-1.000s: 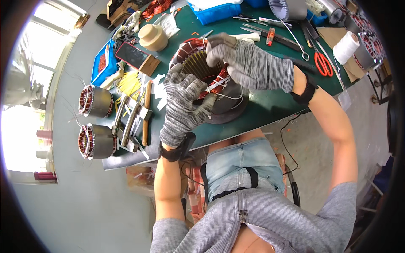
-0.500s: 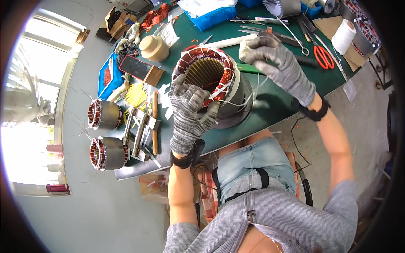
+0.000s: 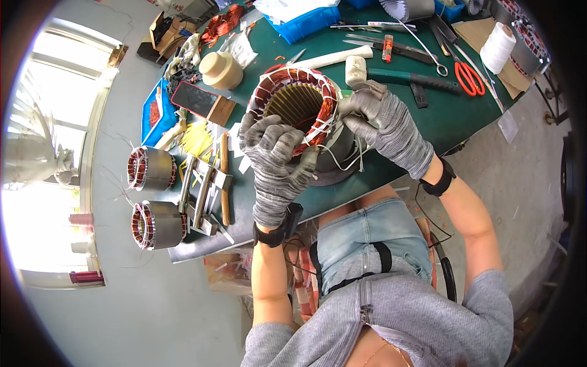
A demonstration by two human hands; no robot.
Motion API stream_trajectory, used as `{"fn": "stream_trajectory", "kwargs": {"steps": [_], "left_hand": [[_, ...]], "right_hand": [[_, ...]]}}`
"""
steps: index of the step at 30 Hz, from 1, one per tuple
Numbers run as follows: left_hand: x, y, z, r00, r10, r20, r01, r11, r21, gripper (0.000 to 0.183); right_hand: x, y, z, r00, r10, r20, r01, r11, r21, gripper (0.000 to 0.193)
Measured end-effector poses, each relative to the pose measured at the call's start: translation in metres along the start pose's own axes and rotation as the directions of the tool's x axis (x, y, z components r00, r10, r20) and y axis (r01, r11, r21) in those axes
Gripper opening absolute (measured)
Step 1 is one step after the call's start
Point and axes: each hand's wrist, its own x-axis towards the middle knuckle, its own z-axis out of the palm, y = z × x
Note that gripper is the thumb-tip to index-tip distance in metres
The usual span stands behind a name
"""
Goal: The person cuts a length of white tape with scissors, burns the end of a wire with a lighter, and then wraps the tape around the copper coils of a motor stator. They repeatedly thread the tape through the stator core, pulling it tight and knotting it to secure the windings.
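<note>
A motor stator (image 3: 342, 144) stands upright on the bench in front of me, its ring of copper windings (image 3: 329, 116) bound with white cord (image 3: 345, 160). My left hand (image 3: 278, 150), in a grey knit glove, curls its fingers over the near left of the winding ring and grips it. At the ring's right side my gloved right hand (image 3: 379, 116) pinches its thumb and fingers together on the cord. The bit between those fingertips is mostly hidden. Loose cord hangs in a loop down the stator's outside, below the right hand.
Right of the stator lie a mallet (image 3: 356, 70), orange-handled scissors (image 3: 469, 78) and a spool of white cord (image 3: 498, 46). Two smaller stators (image 3: 160, 223) sit at the left. A phone (image 3: 192, 98), wooden-handled tools (image 3: 224, 183) and a blue tray (image 3: 156, 131) are nearby.
My right hand has come down and left from above the mallet to the winding ring's right side, uncovering the mallet head and an orange-red tool. My left hand stays on the ring.
</note>
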Motion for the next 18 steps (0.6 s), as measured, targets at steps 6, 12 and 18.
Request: {"fn": "stream_trajectory", "kwargs": {"steps": [6, 12, 18], "left_hand": [[-0.005, -0.003, -0.003, 0.997, -0.066, 0.034, 0.066, 0.998, -0.014, 0.025], [-0.009, -0.002, -0.005, 0.997, -0.024, 0.067, 0.024, 1.000, -0.009, 0.031], [-0.020, -0.016, 0.003, 0.999, -0.003, 0.052, 0.002, 1.000, 0.020, 0.054]], "right_hand": [[0.008, -0.017, 0.011, 0.998, -0.056, -0.001, 0.056, 0.997, 0.051, 0.033], [0.014, -0.043, 0.006, 0.956, -0.255, 0.147, 0.289, 0.908, -0.302, 0.029], [0.031, -0.057, 0.004, 0.871, -0.457, 0.180, 0.490, 0.784, -0.380, 0.020]]}}
